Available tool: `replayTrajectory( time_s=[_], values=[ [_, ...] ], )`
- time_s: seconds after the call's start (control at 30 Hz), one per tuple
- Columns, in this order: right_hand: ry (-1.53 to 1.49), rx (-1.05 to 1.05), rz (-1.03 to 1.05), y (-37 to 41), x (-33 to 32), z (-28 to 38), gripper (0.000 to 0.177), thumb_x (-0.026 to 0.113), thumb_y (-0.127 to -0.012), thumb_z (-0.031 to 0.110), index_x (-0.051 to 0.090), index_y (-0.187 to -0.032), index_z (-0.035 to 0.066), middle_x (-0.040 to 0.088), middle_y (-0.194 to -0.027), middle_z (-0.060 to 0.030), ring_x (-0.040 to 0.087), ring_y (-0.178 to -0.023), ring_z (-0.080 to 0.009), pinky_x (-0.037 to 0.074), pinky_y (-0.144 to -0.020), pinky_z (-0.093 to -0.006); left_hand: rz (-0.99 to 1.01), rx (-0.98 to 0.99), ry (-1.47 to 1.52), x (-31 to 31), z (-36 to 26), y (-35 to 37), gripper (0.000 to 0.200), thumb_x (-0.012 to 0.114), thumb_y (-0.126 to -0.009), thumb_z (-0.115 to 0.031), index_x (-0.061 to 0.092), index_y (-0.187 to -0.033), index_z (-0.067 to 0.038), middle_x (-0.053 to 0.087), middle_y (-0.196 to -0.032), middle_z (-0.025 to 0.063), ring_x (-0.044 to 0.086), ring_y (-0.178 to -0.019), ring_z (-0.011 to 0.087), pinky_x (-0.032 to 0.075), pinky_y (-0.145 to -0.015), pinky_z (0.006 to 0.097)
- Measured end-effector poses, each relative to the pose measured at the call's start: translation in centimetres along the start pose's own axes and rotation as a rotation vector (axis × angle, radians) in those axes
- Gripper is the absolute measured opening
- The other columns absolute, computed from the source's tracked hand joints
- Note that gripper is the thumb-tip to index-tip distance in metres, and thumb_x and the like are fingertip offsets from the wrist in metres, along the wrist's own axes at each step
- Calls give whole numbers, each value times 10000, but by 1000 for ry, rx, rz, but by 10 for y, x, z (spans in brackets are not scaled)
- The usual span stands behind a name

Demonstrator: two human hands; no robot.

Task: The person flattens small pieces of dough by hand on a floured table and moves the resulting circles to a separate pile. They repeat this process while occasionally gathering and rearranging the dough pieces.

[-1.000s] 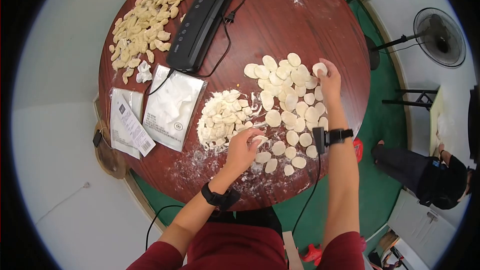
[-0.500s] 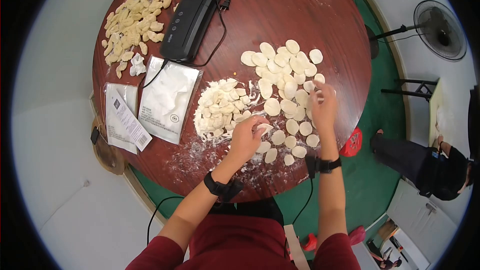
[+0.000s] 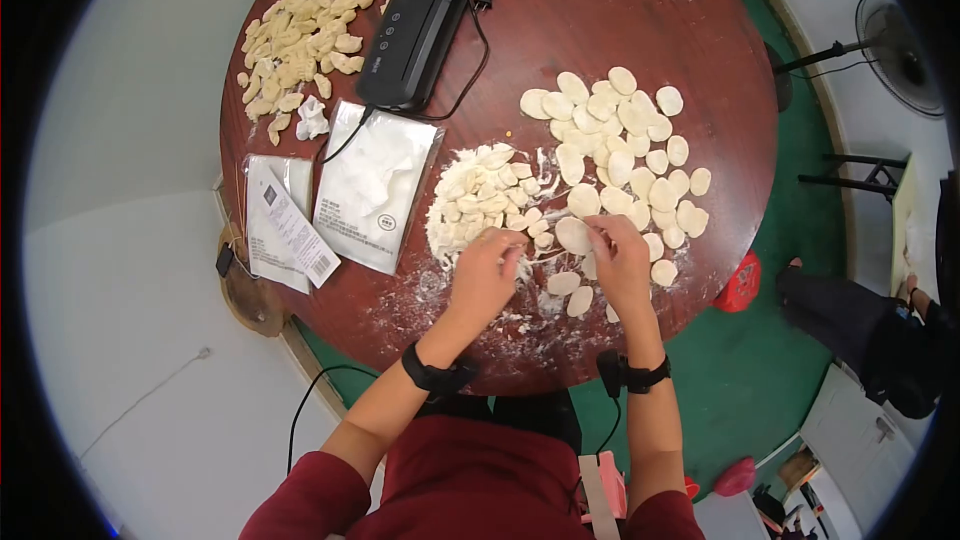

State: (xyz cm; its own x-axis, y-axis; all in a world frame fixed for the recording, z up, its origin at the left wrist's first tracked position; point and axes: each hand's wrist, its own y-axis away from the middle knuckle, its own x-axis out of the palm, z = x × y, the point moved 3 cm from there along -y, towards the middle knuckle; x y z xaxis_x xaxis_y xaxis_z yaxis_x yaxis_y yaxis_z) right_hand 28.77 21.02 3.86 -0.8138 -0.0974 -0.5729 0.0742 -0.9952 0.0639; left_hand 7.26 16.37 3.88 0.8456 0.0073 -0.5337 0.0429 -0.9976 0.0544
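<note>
My right hand (image 3: 622, 265) pinches the edge of a round, pale dough wrapper (image 3: 573, 235) over the table. My left hand (image 3: 484, 275) has its fingers curled together at the lower edge of a heap of small floured dough pieces (image 3: 480, 195); whatever lies between its fingertips is hidden. Beyond and to the right of my right hand, many flat wrappers (image 3: 640, 118) lie spread out and overlapping. A few more wrappers (image 3: 563, 284) rest between my two hands.
A black vacuum sealer (image 3: 418, 25) with its cord stands at the back, beside many shaped dumplings (image 3: 310, 30). Silver packets (image 3: 370, 205) lie at left. Loose flour dusts the round table (image 3: 700, 40). Another person (image 3: 850, 310) is at far right, below a fan (image 3: 900, 55).
My right hand has come left and nearer from the spread wrappers, now holding one. The wrapper that showed in my left hand is no longer visible there. The whole view has shifted.
</note>
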Motion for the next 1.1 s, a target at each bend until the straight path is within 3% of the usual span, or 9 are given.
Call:
replayTrajectory(
  time_s=[0.1,0.27,0.57,0.8,0.9,0.93,1.0,1.1],
  values=[
    [20,-71,180,-2,22,14,192,694,-894,40,700,-1086,36,669,-1008,-160,655,-856,-352,522,-753,-406,-69,-62,-85,-34,23,6,75,710,-877,-5,705,-950,-20,696,-893,132,670,-753,258,520,-674,347],
    [159,-42,217,5,47,24,326,779,-832,101,661,-1124,16,653,-1010,-159,657,-917,-371,521,-761,-451,-61,-119,-131,-65,55,17,82,739,-856,-52,689,-918,-39,630,-810,127,624,-698,279,500,-645,372],
    [358,-47,-14,25,83,33,445,825,-821,189,617,-1187,40,603,-1054,-156,650,-913,-376,526,-751,-462,35,-114,-39,-63,65,35,182,774,-831,-63,682,-986,-42,615,-859,120,626,-717,282,513,-665,374],
    [218,79,-108,43,92,32,324,754,-885,118,609,-1153,9,621,-1015,-184,639,-917,-402,520,-765,-469,74,-68,8,-60,63,42,190,763,-848,-58,687,-1019,-28,667,-945,137,673,-764,282,532,-684,374],
    [122,-5,61,64,97,47,313,762,-855,85,623,-1125,11,629,-1023,-172,642,-922,-393,528,-774,-456,66,0,23,-64,59,44,158,764,-857,-51,708,-1000,-12,701,-909,139,676,-743,263,532,-659,341],
    [125,6,59,72,100,49,313,762,-855,85,623,-1125,11,629,-1023,-172,642,-922,-393,528,-774,-456,127,-61,71,-65,56,45,154,754,-870,-59,713,-1007,-3,715,-916,144,691,-762,260,541,-672,338],
    [39,-128,264,88,112,59,343,768,-834,72,622,-1140,24,628,-1020,-160,643,-926,-390,531,-781,-451,201,-124,121,-64,55,48,153,745,-883,-67,719,-1014,7,728,-923,148,707,-781,258,549,-686,335],
    [17,-117,275,106,124,61,365,762,-822,46,620,-1159,46,619,-1037,-154,643,-933,-389,537,-781,-454,372,-79,159,-58,62,57,173,742,-887,-64,714,-1040,14,736,-933,147,717,-793,240,560,-719,333]
  ],
)
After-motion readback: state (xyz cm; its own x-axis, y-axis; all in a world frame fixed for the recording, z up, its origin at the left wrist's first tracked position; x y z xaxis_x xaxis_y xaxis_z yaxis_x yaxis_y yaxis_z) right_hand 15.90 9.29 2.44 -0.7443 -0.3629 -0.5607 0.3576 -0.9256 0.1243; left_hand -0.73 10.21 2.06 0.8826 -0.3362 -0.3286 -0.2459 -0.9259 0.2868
